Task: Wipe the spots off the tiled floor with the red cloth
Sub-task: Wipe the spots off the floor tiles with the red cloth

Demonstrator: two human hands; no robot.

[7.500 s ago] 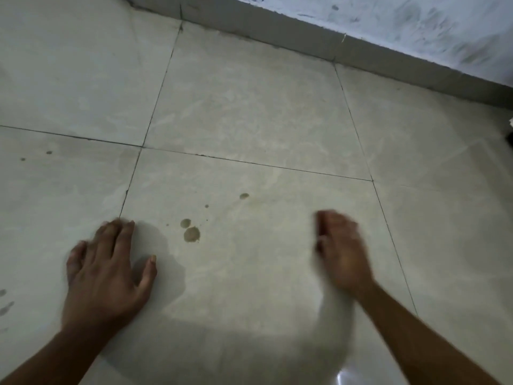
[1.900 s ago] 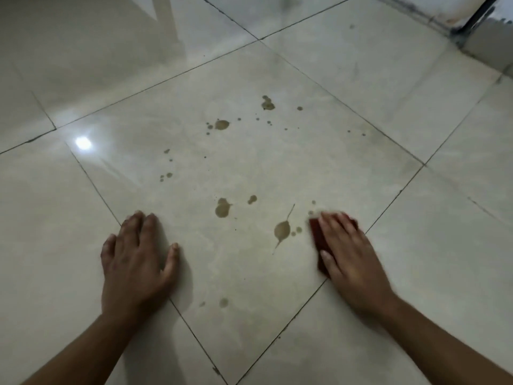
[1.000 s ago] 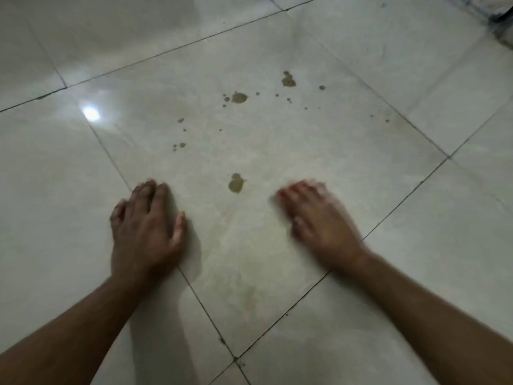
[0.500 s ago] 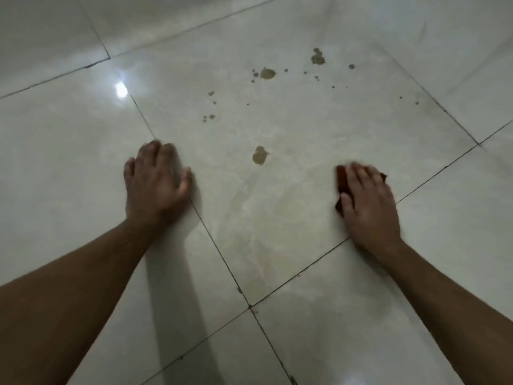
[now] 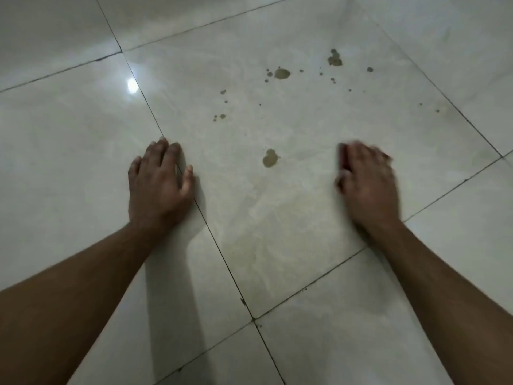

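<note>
My right hand (image 5: 367,184) lies flat and motion-blurred on the pale tile, pressing the red cloth (image 5: 345,158), of which only a thin strip shows at the hand's left edge. A large brown spot (image 5: 269,158) sits on the tile to the left of that hand, apart from it. Farther off lie two more big spots (image 5: 281,73) (image 5: 334,59) among several small specks. My left hand (image 5: 161,182) rests palm down with fingers spread across a grout line, holding nothing. A faint smeared patch (image 5: 266,218) lies between the hands.
Dark grout lines (image 5: 222,262) divide the glossy tiled floor into large squares. A bright light reflection (image 5: 132,85) shines on the tile at the upper left. My two forearms reach in from the bottom corners.
My right hand with the cloth keeps sliding sideways over the tile near the large spot. Spots closest to me have been wiped away, leaving a smear. My left hand stays planted.
</note>
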